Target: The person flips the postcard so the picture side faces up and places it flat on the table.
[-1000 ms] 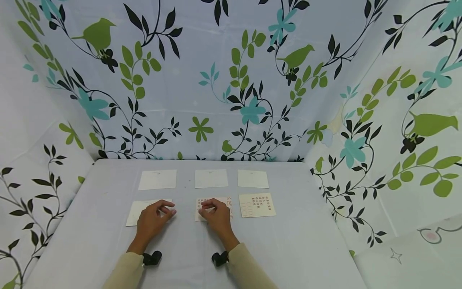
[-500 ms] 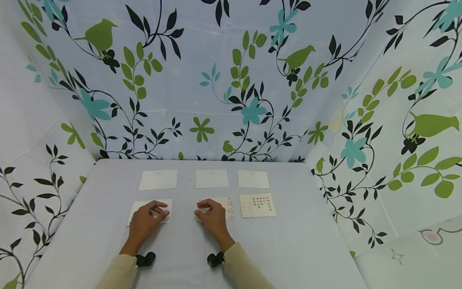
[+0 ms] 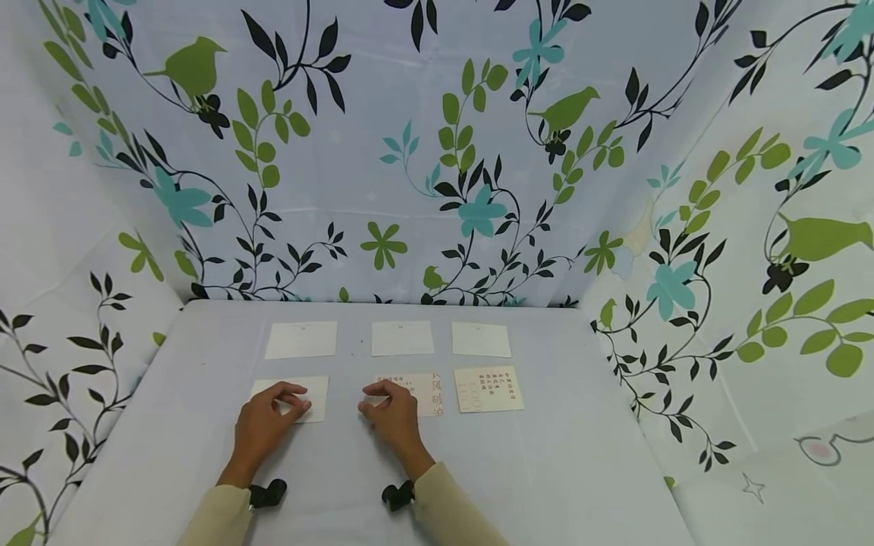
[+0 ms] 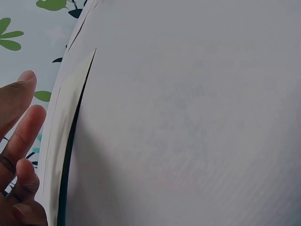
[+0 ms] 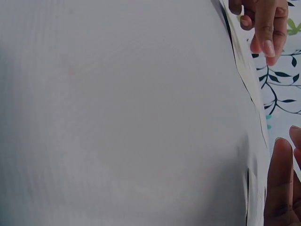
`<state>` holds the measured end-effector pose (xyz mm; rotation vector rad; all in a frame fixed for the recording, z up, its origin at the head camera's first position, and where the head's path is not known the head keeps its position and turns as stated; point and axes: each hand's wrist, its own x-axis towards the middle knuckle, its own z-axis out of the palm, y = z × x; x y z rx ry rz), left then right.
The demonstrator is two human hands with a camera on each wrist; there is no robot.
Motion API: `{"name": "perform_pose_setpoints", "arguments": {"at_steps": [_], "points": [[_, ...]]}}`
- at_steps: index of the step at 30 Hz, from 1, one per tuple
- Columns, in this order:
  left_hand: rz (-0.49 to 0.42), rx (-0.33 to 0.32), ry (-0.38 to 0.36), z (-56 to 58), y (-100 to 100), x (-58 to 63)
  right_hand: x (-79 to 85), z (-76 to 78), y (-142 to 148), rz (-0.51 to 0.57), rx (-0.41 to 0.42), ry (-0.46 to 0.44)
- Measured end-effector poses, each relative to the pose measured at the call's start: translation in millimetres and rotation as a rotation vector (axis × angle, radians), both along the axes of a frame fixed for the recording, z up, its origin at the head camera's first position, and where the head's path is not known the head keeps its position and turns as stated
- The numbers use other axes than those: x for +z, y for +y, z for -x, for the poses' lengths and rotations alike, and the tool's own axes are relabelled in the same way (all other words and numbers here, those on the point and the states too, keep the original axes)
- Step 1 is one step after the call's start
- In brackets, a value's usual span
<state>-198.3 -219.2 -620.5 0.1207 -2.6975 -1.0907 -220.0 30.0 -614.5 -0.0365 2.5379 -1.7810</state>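
My left hand (image 3: 262, 428) hovers over the left part of a blank cream card (image 3: 315, 394) in the front row, fingers loosely bent and nothing between them. In the left wrist view, its fingers (image 4: 28, 132) show above the edge of that card (image 4: 70, 108). My right hand (image 3: 396, 425) is over the left side of the middle front card (image 3: 426, 394), which bears red print and is partly hidden. Its thumb and fingertips are apart and hold nothing. To its right lies another card (image 3: 488, 389) with dark red characters facing up.
Three blank cards form a back row: a left one (image 3: 301, 340), a middle one (image 3: 402, 338) and a right one (image 3: 481, 339). All lie on a table with a white cloth (image 3: 567, 455). A leaf-patterned curtain (image 3: 328, 152) hangs behind and at the sides.
Both hands have drifted left and slightly toward the body, uncovering more of the left front card and of the red-printed middle card. The cards stay in their places.
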Motion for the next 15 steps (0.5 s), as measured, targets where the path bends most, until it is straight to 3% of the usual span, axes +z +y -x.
{"name": "perform_pose_setpoints", "arguments": {"at_steps": [15], "points": [[0.017,0.044,0.001,-4.7,-21.1,3.6,-0.1,-5.4,-17.2,0.017,0.016,-0.031]]}}
